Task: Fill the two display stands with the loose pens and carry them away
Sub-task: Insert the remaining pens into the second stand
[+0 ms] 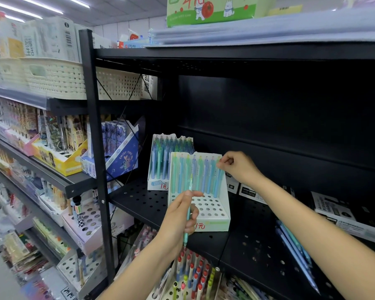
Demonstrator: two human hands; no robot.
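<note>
Two white card pen stands on black perforated shelf; my left hand grips one teal pen, right hand pinches a racked pen

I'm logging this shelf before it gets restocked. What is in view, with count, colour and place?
Near display stand: one, white, front of the black shelf; only its back row holds pens.
Far display stand: one, white, behind it to the left, full of blue and green pens.
Loose pens: several, blue, lying on the shelf at right.
Held pen: one, teal, before the near stand.
Baskets: cream, upper left shelf.
Left hand: grips the held pen.
Right hand: pinches the rightmost pen in the near stand.
</note>
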